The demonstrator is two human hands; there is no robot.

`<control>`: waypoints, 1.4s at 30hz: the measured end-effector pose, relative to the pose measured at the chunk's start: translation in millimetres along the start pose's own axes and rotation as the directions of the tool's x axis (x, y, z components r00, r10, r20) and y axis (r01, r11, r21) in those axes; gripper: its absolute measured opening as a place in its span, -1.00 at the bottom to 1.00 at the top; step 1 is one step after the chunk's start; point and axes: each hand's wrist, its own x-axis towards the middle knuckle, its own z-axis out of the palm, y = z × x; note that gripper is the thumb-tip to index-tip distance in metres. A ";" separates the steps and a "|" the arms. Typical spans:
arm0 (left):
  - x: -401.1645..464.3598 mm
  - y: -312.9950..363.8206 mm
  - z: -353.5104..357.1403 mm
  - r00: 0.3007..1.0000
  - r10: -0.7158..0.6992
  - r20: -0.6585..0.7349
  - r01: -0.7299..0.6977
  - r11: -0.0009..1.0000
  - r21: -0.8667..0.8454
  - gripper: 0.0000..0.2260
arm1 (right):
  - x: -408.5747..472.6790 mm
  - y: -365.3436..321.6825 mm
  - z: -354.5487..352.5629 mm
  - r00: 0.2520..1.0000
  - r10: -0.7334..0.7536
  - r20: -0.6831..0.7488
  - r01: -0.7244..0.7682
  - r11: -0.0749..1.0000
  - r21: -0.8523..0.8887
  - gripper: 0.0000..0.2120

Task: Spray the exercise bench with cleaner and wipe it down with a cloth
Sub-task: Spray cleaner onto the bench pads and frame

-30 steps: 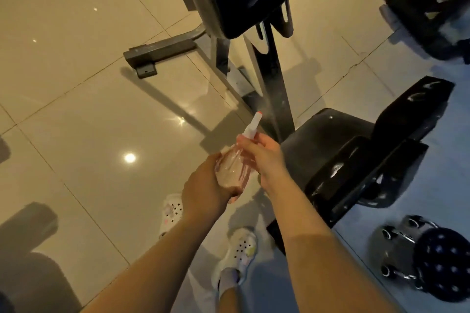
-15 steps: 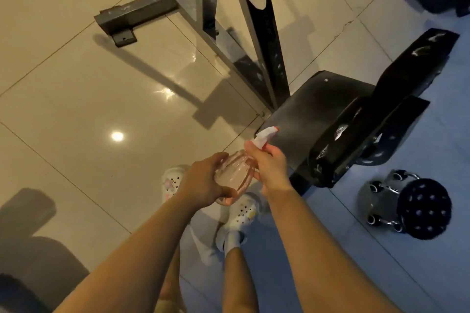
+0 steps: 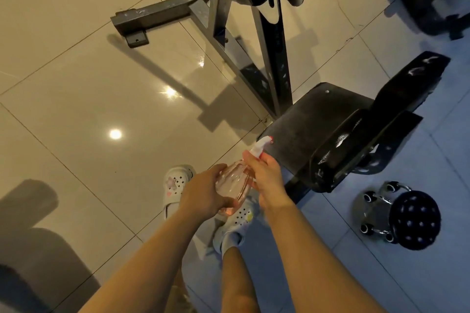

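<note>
Both hands on one clear, pinkish spray bottle (image 3: 234,187), held low in front of the body. Left hand (image 3: 203,194) cups the round belly from below and the side, fingers wrapped round it. Right hand (image 3: 267,180) closes on the neck just under the white spray head (image 3: 262,146), fingers curled; whether a finger sits on the trigger cannot be told. Nozzle points away from the hands toward the dark bench pad (image 3: 312,119), which lies just beyond and to the right of the right hand. Bench frame (image 3: 229,40) runs further off, ahead of the left hand. No cloth in view. Bottle looks like thin rigid plastic, light, only a little liquid showing at the bottom; smooth and likely slick if wet. Best hold is probably the neck for aiming, belly supported underneath. A wheeled stool (image 3: 409,221) stands well to the right of the right forearm. Judged stage: spraying, wipe not yet begun.
</note>
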 end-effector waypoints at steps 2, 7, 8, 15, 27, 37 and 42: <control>6.3 2.5 5.1 1.000 0.003 -0.026 -0.003 1.000 -0.008 -0.25 | 7.0 -4.9 -1.1 1.000 -0.005 0.002 0.005 1.000 -0.002 -0.78; 31.1 -2.9 22.3 0.999 0.026 -0.031 -0.028 0.997 -0.070 -0.25 | 37.2 3.1 -9.4 0.998 -0.011 -0.063 0.012 1.000 0.027 -0.92; 38.4 -6.7 24.9 0.999 0.039 -0.021 -0.040 0.998 -0.052 -0.24 | 44.7 8.5 -9.9 0.998 -0.006 -0.067 0.009 0.999 0.043 -0.91; 113.5 -55.4 46.3 0.994 0.089 -0.066 -0.082 0.991 0.109 -0.27 | 134.7 66.0 12.5 0.995 -0.095 -0.024 0.097 0.986 0.134 -0.52; 295.5 -62.8 96.8 0.847 0.527 0.070 -0.522 0.801 0.294 -0.38 | 281.5 118.3 -18.0 0.828 -0.412 -0.380 0.512 0.832 0.213 -0.54; 275.7 -70.9 79.9 0.841 0.537 0.069 -0.541 0.828 0.149 -0.41 | 265.6 112.5 -3.8 0.869 -0.363 -0.335 0.454 0.855 0.251 -0.44; 283.2 -58.9 83.6 0.797 0.604 0.026 -0.604 0.793 0.077 -0.46 | 264.5 98.4 0.7 0.816 -0.434 -0.381 0.531 0.823 0.200 -0.21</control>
